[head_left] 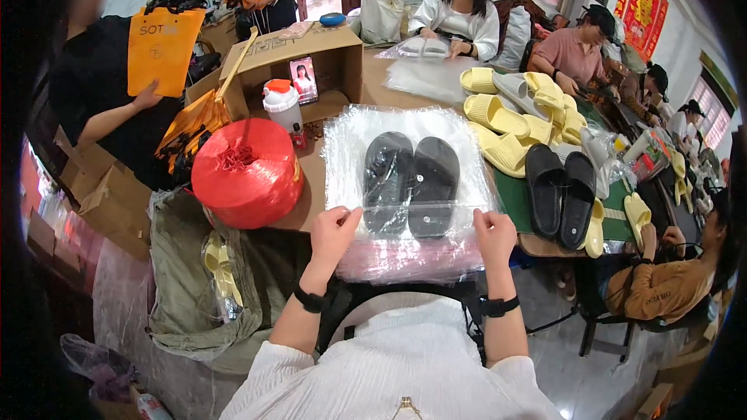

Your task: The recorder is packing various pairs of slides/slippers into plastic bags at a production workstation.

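Head view, left hand: the left hand [333, 227] pinched the near left edge of a clear plastic bag [408, 187], fingers curled and pressed onto the film.
Head view, right hand: the right hand [493, 235] gripped the near right edge of the same bag, thumb and fingers closed on the plastic.
Black slippers: a pair of black slippers [411, 184] lay side by side inside the bag, soles up, in the middle of the table [311, 175] just ahead of both hands.
Bag stack: the bag rested on a stack of more clear bags [405, 260] that overhung the near table edge, between the hands and the person's body.
Left side: a big red spool of twine [247, 173] sat just left of the bag, near the left hand; behind it stood a white bottle with an orange cap [282, 105] and an open cardboard box [311, 58].
Right side: a heap of yellow slippers [513, 113] lay beyond the bag's right edge, and a second loose pair of black slippers [562, 196] lay near the right hand.
Surroundings: other people sat around the table; one at the far end handled a bagged pair [424, 48].
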The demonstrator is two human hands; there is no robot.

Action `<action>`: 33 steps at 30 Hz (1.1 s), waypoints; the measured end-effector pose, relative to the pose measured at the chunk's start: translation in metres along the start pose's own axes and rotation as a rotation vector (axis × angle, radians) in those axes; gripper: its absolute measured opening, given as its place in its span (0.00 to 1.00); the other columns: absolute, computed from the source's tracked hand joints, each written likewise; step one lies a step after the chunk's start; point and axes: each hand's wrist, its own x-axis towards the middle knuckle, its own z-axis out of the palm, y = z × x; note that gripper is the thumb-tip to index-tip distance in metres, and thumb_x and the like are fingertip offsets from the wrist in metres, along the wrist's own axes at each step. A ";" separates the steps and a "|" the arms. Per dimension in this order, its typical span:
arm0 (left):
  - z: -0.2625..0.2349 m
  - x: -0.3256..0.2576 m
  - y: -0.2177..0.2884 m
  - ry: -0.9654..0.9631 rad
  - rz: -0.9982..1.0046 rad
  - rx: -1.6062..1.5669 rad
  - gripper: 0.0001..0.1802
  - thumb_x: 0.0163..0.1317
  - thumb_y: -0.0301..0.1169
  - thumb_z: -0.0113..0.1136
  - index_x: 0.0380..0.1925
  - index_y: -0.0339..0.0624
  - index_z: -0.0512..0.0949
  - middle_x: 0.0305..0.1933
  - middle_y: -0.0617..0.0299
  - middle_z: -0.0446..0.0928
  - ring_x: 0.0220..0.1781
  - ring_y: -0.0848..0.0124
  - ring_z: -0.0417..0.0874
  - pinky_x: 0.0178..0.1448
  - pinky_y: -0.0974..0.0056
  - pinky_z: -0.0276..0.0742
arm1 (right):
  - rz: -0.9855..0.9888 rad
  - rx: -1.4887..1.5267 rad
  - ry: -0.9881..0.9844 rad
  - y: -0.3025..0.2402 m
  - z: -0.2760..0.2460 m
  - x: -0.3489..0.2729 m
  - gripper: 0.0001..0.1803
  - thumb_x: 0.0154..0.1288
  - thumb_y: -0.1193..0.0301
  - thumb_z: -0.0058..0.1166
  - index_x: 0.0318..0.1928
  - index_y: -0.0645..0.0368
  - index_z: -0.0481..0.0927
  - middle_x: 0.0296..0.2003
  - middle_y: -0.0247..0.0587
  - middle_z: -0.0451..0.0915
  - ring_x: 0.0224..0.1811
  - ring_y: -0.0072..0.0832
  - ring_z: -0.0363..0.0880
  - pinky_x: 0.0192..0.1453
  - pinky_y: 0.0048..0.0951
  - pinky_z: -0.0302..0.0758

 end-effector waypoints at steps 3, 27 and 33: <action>0.017 0.003 -0.030 -0.099 -0.097 -0.067 0.23 0.60 0.41 0.65 0.18 0.31 0.76 0.13 0.51 0.70 0.16 0.65 0.69 0.26 0.58 0.64 | 0.043 -0.190 -0.107 0.003 0.013 0.001 0.19 0.57 0.63 0.65 0.17 0.62 0.77 0.18 0.41 0.76 0.28 0.42 0.77 0.36 0.43 0.70; 0.030 0.013 0.000 -0.141 -0.091 0.116 0.27 0.57 0.51 0.67 0.39 0.36 0.83 0.36 0.45 0.81 0.41 0.49 0.83 0.46 0.52 0.77 | -0.083 0.165 -0.193 -0.016 0.053 -0.024 0.20 0.54 0.66 0.71 0.42 0.63 0.77 0.41 0.47 0.74 0.47 0.45 0.73 0.53 0.41 0.71; 0.036 0.022 0.023 -0.225 -0.296 0.045 0.35 0.51 0.54 0.72 0.44 0.30 0.80 0.37 0.45 0.83 0.40 0.57 0.85 0.46 0.58 0.79 | -0.033 0.177 -0.186 -0.015 0.053 -0.024 0.20 0.54 0.67 0.71 0.42 0.63 0.77 0.41 0.46 0.75 0.47 0.44 0.73 0.52 0.40 0.72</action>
